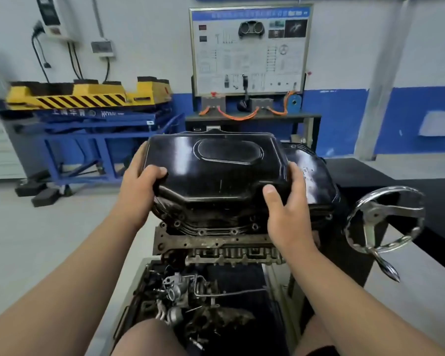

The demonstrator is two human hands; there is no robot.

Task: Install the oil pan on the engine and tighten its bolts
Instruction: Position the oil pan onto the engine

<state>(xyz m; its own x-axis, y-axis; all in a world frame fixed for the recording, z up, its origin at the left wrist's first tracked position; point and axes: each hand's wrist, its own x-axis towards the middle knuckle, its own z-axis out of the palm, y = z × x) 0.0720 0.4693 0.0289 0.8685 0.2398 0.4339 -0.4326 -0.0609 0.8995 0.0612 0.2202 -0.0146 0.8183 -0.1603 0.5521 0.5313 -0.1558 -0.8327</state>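
1. Oil pan point(216, 170), centre frame, just above the engine point(211, 244): left hand point(139, 183) and right hand point(285, 209) each grip an end.
2. Risk: the glossy shell slips, or it lands skewed and the bolt holes point(201, 232) miss.

Bright, even indoor light fills the room, and shadows are soft and weak. White glare streaks the glossy black oil pan point(216, 165) and glints off the chrome handwheel point(385, 219). The wide-angle lens bows the edges. The wall panel point(249, 47) and the left side look soft and slightly blurred.
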